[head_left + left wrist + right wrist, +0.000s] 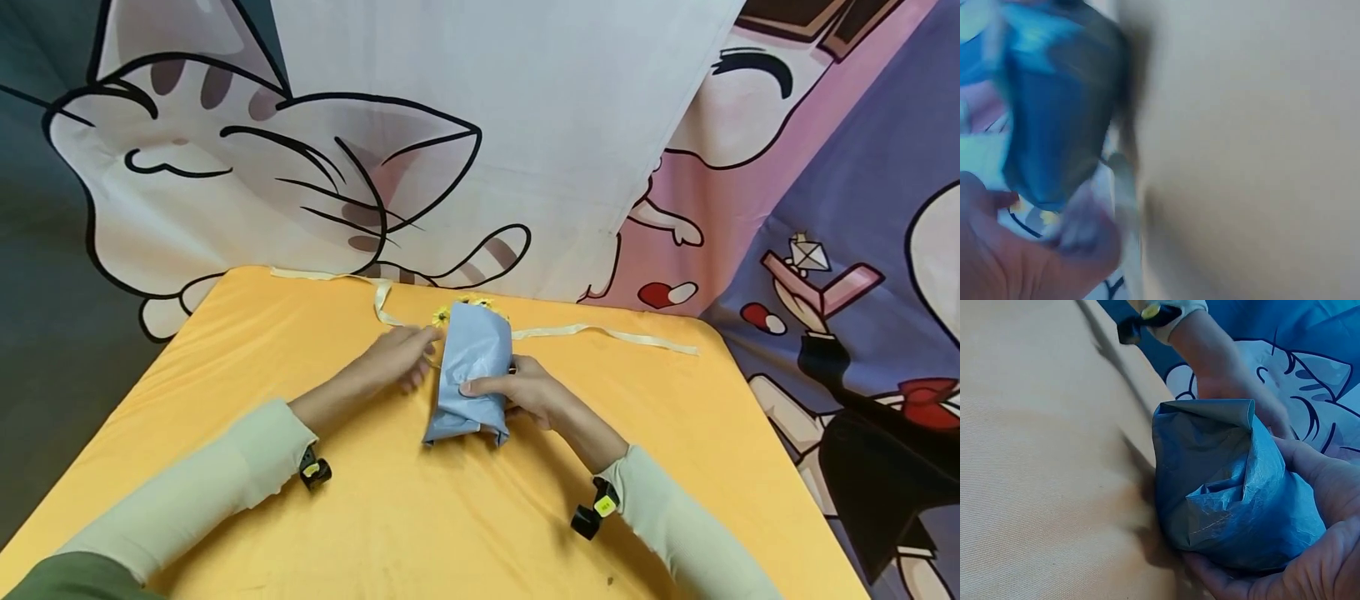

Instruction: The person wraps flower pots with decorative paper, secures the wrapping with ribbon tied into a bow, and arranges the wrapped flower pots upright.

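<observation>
A blue-grey paper-wrapped bundle (477, 358) stands tilted over the yellow cloth, with small yellow flowers (441, 317) showing at its far end. My right hand (528, 390) grips the bundle from the right, thumb across its front; in the right wrist view its folded paper bottom (1216, 487) faces the camera. My left hand (397, 358) is beside the bundle's left side, its fingers loosely bent and blurred in the left wrist view. A cream ribbon (607, 333) lies across the cloth behind the bundle, its left stretch running close to my left hand.
The yellow cloth-covered table (337, 525) extends to a printed cartoon backdrop (570, 150) along its far and right sides. A dark wrist camera is strapped on each forearm.
</observation>
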### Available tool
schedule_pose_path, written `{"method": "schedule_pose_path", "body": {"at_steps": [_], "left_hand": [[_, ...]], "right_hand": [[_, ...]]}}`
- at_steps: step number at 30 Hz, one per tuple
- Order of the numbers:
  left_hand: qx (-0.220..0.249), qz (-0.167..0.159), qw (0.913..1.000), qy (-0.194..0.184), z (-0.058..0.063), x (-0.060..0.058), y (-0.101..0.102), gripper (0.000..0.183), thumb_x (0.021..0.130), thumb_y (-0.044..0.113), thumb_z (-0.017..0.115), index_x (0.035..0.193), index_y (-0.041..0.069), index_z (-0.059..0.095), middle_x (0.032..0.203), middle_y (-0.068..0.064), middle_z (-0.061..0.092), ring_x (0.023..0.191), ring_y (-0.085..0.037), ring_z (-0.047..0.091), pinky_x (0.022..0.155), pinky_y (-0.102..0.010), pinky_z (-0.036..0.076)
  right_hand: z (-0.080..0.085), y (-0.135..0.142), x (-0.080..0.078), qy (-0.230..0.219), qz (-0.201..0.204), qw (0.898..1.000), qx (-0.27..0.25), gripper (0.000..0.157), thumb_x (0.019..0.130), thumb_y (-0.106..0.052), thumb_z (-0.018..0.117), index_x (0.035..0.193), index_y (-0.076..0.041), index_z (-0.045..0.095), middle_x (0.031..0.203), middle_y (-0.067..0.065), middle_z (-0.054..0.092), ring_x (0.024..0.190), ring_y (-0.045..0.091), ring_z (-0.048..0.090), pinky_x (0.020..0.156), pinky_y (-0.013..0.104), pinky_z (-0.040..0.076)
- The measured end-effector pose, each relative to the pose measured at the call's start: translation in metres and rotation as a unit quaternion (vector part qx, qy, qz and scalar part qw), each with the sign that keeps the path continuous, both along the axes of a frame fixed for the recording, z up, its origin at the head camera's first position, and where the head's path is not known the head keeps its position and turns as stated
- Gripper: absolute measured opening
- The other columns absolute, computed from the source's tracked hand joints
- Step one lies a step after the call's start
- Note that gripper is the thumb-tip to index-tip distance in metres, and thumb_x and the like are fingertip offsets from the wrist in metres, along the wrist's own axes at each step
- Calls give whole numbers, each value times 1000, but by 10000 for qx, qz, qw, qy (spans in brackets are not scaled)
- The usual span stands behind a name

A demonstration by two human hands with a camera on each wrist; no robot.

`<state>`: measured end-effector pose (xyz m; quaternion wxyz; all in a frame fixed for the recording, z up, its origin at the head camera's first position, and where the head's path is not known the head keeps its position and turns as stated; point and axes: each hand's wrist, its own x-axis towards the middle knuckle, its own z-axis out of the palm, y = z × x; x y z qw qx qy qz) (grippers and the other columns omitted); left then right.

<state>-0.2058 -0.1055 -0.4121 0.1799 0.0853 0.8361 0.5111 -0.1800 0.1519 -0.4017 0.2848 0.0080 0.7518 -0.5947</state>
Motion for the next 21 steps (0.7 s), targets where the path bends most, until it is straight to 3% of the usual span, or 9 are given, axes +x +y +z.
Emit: {"method": "schedule_pose_path", "body": {"at_steps": [1,3,5,9,13,16,21], "left_hand": [[280,-44,9974,-661,0,2,0,68,114,62,48,129,-1,67,104,-15,76,74,-21,69,70,-36,63],[755,-282,9813,-1745,-1,4,0,91,108,77,47,141,-6,61,107,-22,77,80,-26,75,75,-40,69],[973,-475,9688,-2230,-3,5,0,110,105,87,40,153,-11,51,120,-28,75,95,-33,79,85,-45,71],[1319,-570,9590,-2442,-7,7,-3,123,101,94,33,162,-13,38,138,-36,68,112,-43,78,94,-52,69],[1427,-802,9545,-2494,-10,9,-2,94,109,76,50,151,-8,54,133,-32,74,110,-37,81,97,-52,70],[1488,-770,9504,-2619,-12,8,0,68,110,59,64,138,-3,66,124,-25,81,104,-30,84,97,-51,70],[1396,-558,9464,-2859,-13,2,3,66,108,56,69,137,-3,65,124,-27,81,105,-35,85,97,-53,70]], "right_hand": [[0,0,-1,1,5,10000,-8,71,92,-28,93,148,-1,57,128,17,76,104,25,81,88,42,70],[1,0,-1,-11,15,10000,-27,69,93,-27,92,146,-1,58,126,16,77,103,25,81,87,42,70],[1,-1,-3,-23,56,10000,-19,67,93,-27,92,145,-2,59,124,15,78,101,24,81,87,42,70],[3,-4,-6,9,231,9997,100,68,92,-31,93,144,-1,60,120,15,79,98,24,81,84,42,70],[5,-7,-11,-51,344,9990,296,68,92,-34,93,142,-1,61,116,14,80,96,26,81,81,41,70],[5,-8,-16,-125,424,9980,448,66,92,-36,92,139,-2,62,116,13,79,96,25,80,80,40,69],[6,-4,-25,-225,570,9961,641,63,92,-38,91,135,-1,65,114,11,78,97,23,78,81,38,69]]}}
